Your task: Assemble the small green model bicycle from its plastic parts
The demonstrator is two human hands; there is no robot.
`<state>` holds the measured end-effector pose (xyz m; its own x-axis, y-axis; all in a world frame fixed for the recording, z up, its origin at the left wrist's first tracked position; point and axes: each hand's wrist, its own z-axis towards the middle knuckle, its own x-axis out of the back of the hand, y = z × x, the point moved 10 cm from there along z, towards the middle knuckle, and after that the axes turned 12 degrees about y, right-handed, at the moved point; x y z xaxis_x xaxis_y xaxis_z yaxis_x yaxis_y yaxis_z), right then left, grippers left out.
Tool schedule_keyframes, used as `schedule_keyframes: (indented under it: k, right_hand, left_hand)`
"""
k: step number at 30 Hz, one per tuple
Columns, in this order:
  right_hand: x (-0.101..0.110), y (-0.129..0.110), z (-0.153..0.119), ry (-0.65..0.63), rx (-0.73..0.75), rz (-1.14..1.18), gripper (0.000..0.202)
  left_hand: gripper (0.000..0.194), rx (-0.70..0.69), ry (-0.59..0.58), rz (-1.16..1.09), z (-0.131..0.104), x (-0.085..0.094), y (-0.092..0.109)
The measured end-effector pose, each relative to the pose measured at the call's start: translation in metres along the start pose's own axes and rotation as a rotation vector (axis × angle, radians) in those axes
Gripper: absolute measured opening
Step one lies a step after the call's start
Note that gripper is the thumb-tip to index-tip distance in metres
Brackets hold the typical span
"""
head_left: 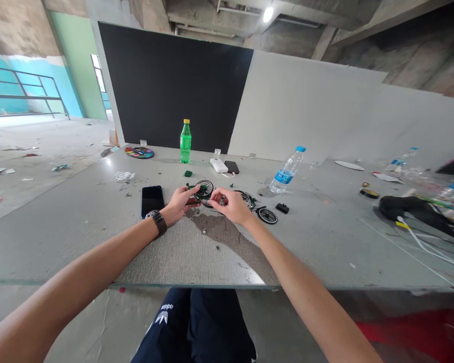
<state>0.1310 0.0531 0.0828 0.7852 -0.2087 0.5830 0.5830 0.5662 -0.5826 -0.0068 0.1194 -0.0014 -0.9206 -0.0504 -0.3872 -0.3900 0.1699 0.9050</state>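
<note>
My left hand (182, 202), with a dark watch (158, 222) on its wrist, grips a small green model bicycle (203, 188) with a black spoked wheel. Close beside it, my right hand (229, 204) has its thumb and fingers pinched together at the model's near side. What sits between those fingertips is too small to make out. Just behind and right of my right hand lie more dark model bicycle parts (251, 201), including a loose-looking spoked wheel (267, 216). A small black block (282, 207) rests right of that wheel. A small green piece (188, 173) lies behind the model.
A phone (152, 201) lies left of my hands. Behind stand a green bottle (185, 142) and a water bottle (287, 171), with a white power bank (219, 165) between. Crumpled plastic (123, 176), a paint palette (139, 153) and black cabling (408, 209) lie farther out.
</note>
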Motion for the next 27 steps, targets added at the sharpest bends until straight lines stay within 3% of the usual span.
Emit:
schedule_keyframes:
  k: [4,9,14,22,24,27]
  right_hand:
    - [-0.001,0.001,0.0,-0.019,0.006,-0.019,0.021]
    - [0.014,0.014,0.005,0.068,-0.031,-0.084,0.019]
    - [0.026,0.05,0.005,0.071,-0.158,-0.28,0.026]
    - [0.033,0.097,0.002,-0.004,-0.176,-0.399,0.051]
    - [0.033,0.097,0.002,-0.012,-0.174,-0.414,0.048]
    - [0.036,0.077,0.005,0.053,-0.092,-0.405,0.035]
  left_hand:
    - [0.028,-0.013,-0.017,0.011,0.001,-0.002,-0.001]
    - [0.025,-0.008,-0.049,-0.028,-0.001,-0.007,-0.002]
    - [0.023,-0.029,-0.004,-0.021,0.0,-0.003,0.0]
    - [0.033,-0.064,-0.102,0.026,0.001,-0.012,-0.004]
    - [0.035,-0.085,-0.124,0.027,0.0,-0.014,-0.002]
    - [0.037,-0.102,-0.13,0.041,-0.001,-0.014,-0.002]
